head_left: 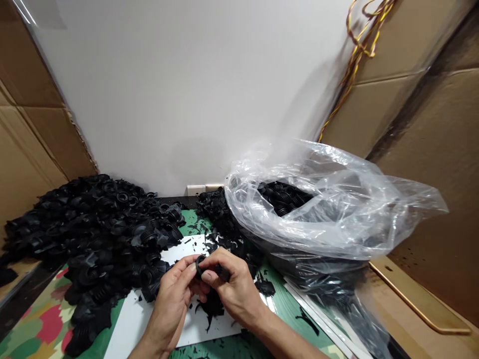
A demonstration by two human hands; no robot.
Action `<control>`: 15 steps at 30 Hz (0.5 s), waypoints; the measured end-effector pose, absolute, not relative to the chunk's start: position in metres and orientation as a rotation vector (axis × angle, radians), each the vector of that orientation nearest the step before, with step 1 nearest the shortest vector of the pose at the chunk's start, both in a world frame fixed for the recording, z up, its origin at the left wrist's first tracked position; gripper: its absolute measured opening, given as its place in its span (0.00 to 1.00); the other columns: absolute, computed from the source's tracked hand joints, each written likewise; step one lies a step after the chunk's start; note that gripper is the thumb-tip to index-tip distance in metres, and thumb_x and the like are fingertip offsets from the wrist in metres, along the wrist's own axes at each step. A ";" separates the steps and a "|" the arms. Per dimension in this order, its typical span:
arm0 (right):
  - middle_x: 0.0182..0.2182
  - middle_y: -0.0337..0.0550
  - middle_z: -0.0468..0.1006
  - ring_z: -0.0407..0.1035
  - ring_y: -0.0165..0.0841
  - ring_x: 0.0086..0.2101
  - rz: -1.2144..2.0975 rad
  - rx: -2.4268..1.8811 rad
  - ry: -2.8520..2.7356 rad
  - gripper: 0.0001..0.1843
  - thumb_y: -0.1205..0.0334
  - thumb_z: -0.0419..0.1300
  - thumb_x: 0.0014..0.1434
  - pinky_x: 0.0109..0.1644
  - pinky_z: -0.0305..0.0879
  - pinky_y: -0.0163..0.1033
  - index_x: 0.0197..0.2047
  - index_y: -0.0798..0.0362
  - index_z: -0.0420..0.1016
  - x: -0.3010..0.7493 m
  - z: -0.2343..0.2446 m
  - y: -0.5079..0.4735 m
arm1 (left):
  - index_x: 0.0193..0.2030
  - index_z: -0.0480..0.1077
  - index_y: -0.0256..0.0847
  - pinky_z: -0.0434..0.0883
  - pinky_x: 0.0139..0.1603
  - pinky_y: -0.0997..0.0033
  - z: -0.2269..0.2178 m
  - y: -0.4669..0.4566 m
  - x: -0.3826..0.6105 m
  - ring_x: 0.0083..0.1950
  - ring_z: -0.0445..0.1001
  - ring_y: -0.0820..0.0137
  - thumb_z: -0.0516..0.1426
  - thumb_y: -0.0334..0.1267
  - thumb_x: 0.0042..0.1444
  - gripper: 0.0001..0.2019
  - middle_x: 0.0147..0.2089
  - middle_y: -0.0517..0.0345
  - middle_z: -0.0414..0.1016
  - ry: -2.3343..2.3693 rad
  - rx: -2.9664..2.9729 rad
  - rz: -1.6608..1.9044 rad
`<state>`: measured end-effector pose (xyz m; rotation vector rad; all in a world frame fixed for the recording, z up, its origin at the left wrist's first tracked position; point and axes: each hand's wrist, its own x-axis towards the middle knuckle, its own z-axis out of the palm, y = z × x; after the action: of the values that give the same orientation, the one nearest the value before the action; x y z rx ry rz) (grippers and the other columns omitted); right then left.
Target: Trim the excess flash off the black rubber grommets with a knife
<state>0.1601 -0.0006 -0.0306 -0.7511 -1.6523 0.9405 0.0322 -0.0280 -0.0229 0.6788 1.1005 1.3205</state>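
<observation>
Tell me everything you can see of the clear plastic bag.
The clear plastic bag is thin, glossy and crumpled, its mouth open. Black ribbed rubber parts fill it, showing through the film. It sits on the green mat by the white wall.

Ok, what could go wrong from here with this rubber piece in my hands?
The black rubber piece pinched between your left hand and right hand might slip into the heaped rubber bellows nearby and get lost. Loose black scraps on the white sheet could also get mixed into that heap.
</observation>
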 end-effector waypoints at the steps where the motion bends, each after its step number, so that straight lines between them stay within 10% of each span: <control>1: 0.27 0.39 0.72 0.67 0.30 0.27 0.929 -0.731 -1.674 0.07 0.71 0.56 0.51 0.31 0.64 0.34 0.29 0.52 0.75 0.159 -0.032 -0.002 | 0.36 0.75 0.36 0.66 0.24 0.76 -0.023 -0.028 0.032 0.24 0.67 0.74 0.65 0.43 0.45 0.14 0.27 0.58 0.74 1.095 0.663 1.330; 15: 0.34 0.43 0.73 0.69 0.29 0.29 0.597 -0.660 -1.911 0.16 0.76 0.51 0.49 0.30 0.65 0.31 0.37 0.51 0.72 0.157 -0.046 -0.002 | 0.31 0.73 0.35 0.63 0.20 0.77 -0.024 -0.026 0.036 0.24 0.66 0.73 0.67 0.45 0.42 0.16 0.24 0.61 0.70 1.074 0.633 1.367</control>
<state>0.1574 -0.0021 -0.0460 -0.6604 -1.9110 0.5970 0.0357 -0.0260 -0.0239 0.6327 1.0741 1.3672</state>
